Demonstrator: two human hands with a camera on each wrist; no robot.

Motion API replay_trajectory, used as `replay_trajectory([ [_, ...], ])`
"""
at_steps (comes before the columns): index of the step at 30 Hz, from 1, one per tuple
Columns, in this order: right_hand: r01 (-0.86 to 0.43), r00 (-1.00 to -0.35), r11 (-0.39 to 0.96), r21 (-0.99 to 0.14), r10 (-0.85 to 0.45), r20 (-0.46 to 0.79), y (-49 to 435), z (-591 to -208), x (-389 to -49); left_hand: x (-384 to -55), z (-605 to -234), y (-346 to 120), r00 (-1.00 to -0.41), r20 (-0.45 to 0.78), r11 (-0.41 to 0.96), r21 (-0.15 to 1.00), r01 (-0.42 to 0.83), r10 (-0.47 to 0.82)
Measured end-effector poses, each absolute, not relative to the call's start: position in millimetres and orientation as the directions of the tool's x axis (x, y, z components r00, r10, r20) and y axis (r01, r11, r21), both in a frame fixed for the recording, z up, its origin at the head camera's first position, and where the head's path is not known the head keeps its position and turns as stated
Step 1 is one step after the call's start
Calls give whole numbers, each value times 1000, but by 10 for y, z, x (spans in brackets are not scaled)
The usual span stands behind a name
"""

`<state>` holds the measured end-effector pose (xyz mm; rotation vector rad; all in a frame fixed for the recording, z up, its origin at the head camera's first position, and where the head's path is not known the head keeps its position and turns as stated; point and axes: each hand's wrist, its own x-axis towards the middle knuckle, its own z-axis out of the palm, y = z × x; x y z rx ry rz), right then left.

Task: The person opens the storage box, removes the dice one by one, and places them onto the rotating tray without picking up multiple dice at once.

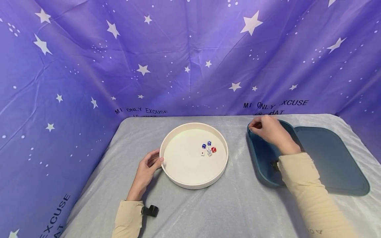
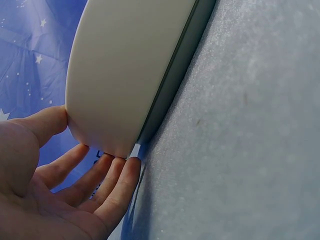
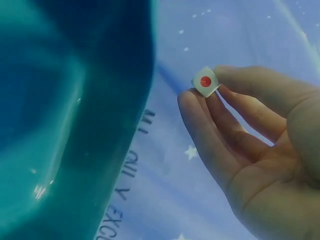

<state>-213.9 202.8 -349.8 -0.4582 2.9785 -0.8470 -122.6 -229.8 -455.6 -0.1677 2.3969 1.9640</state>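
My left hand [image 1: 148, 167] holds the round white tray [image 1: 193, 182] at its left edge. In the left wrist view the thumb is at the rim and the fingertips [image 2: 131, 165] lie along the outer wall. Between thumb and fingertips, my right hand [image 1: 272, 132] pinches a white die [image 3: 205, 82] with a red dot facing the right wrist camera. That hand is over the far left part of a dark teal bin [image 1: 259, 165]. Inside the tray, right of its middle, sit two blue dice, one a blue die [image 1: 203, 146], a red die [image 1: 213, 149] and several white dice [image 1: 209, 153].
Right of the bin lies a flat teal lid [image 1: 333, 158], partly covered by the right forearm. A pale grey cloth [image 1: 208, 211] covers the table. Purple fabric [image 1: 184, 59] with white stars hangs behind it and at the sides.
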Motion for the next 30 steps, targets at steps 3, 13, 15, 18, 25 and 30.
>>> replay_trajectory([
  [3,-289,-954,811,-508,-285,88,1949,-3471,-2122,-1227,-4561,-2293,-995,-86,184,978,-96,-59],
  [13,-344,-936,787,-511,-327,126,1716,-3392,-2070,-1218,-4571,-2291,-996,-67,169,983,-76,-57],
  [15,-358,-931,782,-509,-340,133,1670,-3382,-2054,-1221,-4569,-2289,-996,-67,166,983,-75,-55],
  [18,-377,-924,772,-511,-356,143,1593,-3381,-2035,-1221,-4570,-2290,-996,-70,165,983,-78,-54],
  [25,-373,-920,762,-529,-376,107,1405,-3429,-2016,-1217,-4564,-2293,-996,-69,180,981,-78,-54],
  [30,-391,-909,740,-547,-403,103,1267,-3505,-1988,-1221,-4573,-2293,-996,-67,194,978,-77,-53],
])
